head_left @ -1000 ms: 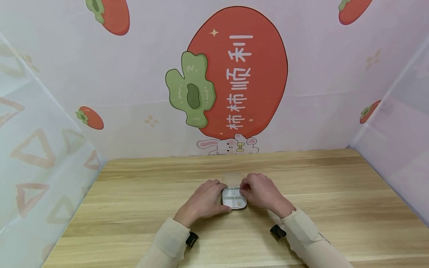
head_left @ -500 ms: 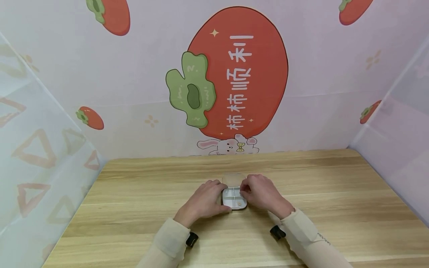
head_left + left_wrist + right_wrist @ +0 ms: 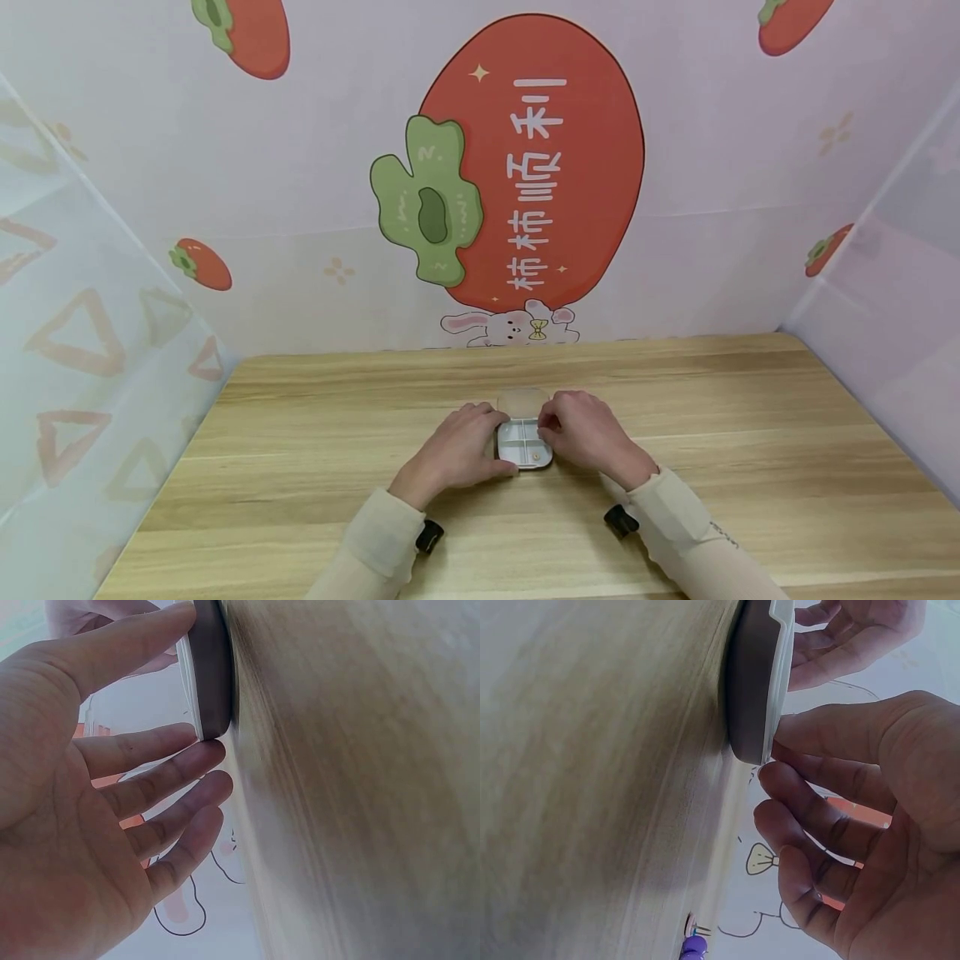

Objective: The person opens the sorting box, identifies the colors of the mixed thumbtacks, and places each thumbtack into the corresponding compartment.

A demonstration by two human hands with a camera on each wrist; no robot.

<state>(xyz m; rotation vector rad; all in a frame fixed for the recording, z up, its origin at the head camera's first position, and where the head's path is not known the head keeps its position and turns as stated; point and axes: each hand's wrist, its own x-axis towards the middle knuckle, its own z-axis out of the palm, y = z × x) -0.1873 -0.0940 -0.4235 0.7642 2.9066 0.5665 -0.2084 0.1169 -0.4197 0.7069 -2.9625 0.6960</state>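
Observation:
A small white pill box (image 3: 513, 452) with a grey underside lies on the table, its clear lid (image 3: 523, 402) tipped back. Crossing dividers part it into compartments, and a tiny pale piece (image 3: 536, 457) sits in the front right one. My left hand (image 3: 461, 448) holds the box from the left, thumb at the front edge and forefinger at the back corner. My right hand (image 3: 588, 429) is at the back right compartment with curled fingers. Its thumb and forefinger come together by the rim in the right wrist view; whether something is between them is hidden.
The light wooden table (image 3: 300, 500) ends at a printed cloth wall (image 3: 712, 275), with more cloth along both sides. In the right wrist view, a small purple round thing (image 3: 694, 946) with thin pins beside it shows near the bottom.

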